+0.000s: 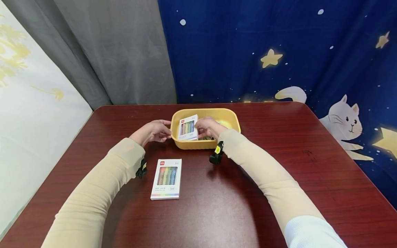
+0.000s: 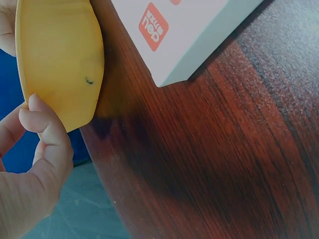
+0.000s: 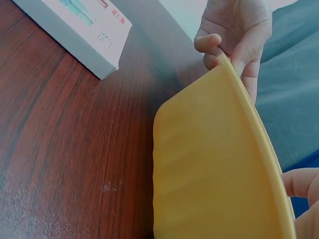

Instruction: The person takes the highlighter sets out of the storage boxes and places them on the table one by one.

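White highlighter box (image 1: 187,128), one of two, is held by the right hand (image 1: 209,126) inside one yellow plastic basket (image 1: 198,145), whose rim the left hand (image 1: 154,132) pinches; the second box (image 1: 166,179) lies flat on one wooden table (image 1: 217,206).

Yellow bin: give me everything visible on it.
The yellow bin is a rounded rectangle, open-topped with a slim rim, and looks like plastic. Its outside shows faint ridges and a small dark mark. It stands upright on the table, toward the far edge. The left hand pinches its left end; the right hand reaches inside, fingers on a white box.
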Tool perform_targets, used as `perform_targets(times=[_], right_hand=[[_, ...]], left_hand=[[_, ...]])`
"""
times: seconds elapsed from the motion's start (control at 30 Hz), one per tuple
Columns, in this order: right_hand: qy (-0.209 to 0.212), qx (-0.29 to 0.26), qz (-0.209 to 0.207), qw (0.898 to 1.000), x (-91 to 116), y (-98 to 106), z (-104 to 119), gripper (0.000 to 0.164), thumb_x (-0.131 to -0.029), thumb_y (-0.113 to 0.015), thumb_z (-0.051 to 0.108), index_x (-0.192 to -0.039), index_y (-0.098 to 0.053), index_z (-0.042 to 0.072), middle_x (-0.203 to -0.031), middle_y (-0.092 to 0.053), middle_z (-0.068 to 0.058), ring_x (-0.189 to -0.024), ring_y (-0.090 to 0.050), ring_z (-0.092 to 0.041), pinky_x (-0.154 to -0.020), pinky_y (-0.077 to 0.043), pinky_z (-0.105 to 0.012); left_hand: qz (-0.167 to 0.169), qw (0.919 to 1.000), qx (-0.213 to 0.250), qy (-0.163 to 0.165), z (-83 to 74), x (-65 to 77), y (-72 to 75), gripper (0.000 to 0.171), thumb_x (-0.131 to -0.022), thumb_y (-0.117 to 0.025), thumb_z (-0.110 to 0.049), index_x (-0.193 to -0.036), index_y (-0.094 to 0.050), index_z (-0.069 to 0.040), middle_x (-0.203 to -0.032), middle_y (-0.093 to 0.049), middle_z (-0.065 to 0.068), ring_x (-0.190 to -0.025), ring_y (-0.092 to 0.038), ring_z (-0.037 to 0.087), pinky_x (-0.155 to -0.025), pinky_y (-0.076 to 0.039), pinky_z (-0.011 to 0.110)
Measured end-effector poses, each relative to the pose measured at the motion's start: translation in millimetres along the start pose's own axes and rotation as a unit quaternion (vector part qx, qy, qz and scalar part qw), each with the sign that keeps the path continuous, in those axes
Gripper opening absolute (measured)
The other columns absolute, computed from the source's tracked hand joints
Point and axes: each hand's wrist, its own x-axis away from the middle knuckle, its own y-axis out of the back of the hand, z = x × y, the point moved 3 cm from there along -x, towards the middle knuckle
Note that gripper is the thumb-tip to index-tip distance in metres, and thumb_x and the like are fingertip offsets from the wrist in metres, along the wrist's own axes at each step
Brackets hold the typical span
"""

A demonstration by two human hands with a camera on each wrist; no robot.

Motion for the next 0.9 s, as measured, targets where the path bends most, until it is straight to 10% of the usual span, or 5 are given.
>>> perform_targets(times=[0.2, 0.5, 0.57, 0.8, 0.9], right_hand=[[0.01, 0.018, 0.01, 1.0, 64, -12, 19, 0.033, -0.084, -0.054, -0.003, -0.117, -0.051, 0.003, -0.105, -0.06, -0.022, -0.091, -0.062, -0.034, -0.07, -0.053, -0.048], [0.032, -0.048, 0.085, 0.995, -84, 37, -11, 0.048, -0.066, -0.07, -0.002, -0.109, -0.055, 0.013, -0.094, -0.061, -0.017, -0.08, -0.064, -0.034, -0.06, -0.051, -0.054], [0.041, -0.05, 0.083, 0.994, -60, 34, -3, 0.048, -0.068, -0.067, -0.004, -0.112, -0.053, 0.012, -0.097, -0.061, -0.018, -0.083, -0.064, -0.034, -0.061, -0.051, -0.054], [0.045, 0.007, 0.014, 0.999, 163, -14, 58, 0.042, -0.087, -0.045, -0.006, -0.129, -0.041, 0.0, -0.117, -0.052, -0.022, -0.104, -0.057, -0.032, -0.078, -0.051, -0.043], [0.05, 0.007, 0.021, 0.998, 202, -20, 67, 0.044, -0.088, -0.044, -0.006, -0.132, -0.038, 0.0, -0.123, -0.05, -0.023, -0.107, -0.054, -0.031, -0.083, -0.05, -0.04]], left_hand=[[0.003, 1.0, 0.0, 0.0, 0.4, -0.3, 0.4, 0.063, -0.088, -0.051, 0.003, -0.143, -0.025, -0.012, -0.09, -0.055, 0.007, -0.056, -0.056, 0.008, -0.052, -0.043, 0.019], [0.0, 1.0, -0.003, 0.001, 0.1, -0.1, 0.5, 0.063, -0.087, -0.052, 0.003, -0.143, -0.026, -0.013, -0.091, -0.055, 0.007, -0.056, -0.056, 0.009, -0.051, -0.044, 0.019], [0.0, 1.0, -0.004, 0.001, 0.1, 0.0, 0.8, 0.063, -0.087, -0.052, 0.003, -0.143, -0.026, -0.013, -0.09, -0.055, 0.007, -0.055, -0.056, 0.008, -0.051, -0.043, 0.019], [0.001, 1.0, -0.007, -0.002, 0.3, 0.1, 0.7, 0.063, -0.087, -0.051, 0.003, -0.143, -0.026, -0.012, -0.088, -0.055, 0.006, -0.056, -0.056, 0.008, -0.052, -0.043, 0.019], [0.001, 1.0, -0.007, -0.004, 0.4, 0.0, 0.2, 0.062, -0.087, -0.051, 0.004, -0.142, -0.026, -0.012, -0.09, -0.054, 0.006, -0.057, -0.056, 0.008, -0.052, -0.043, 0.019]])
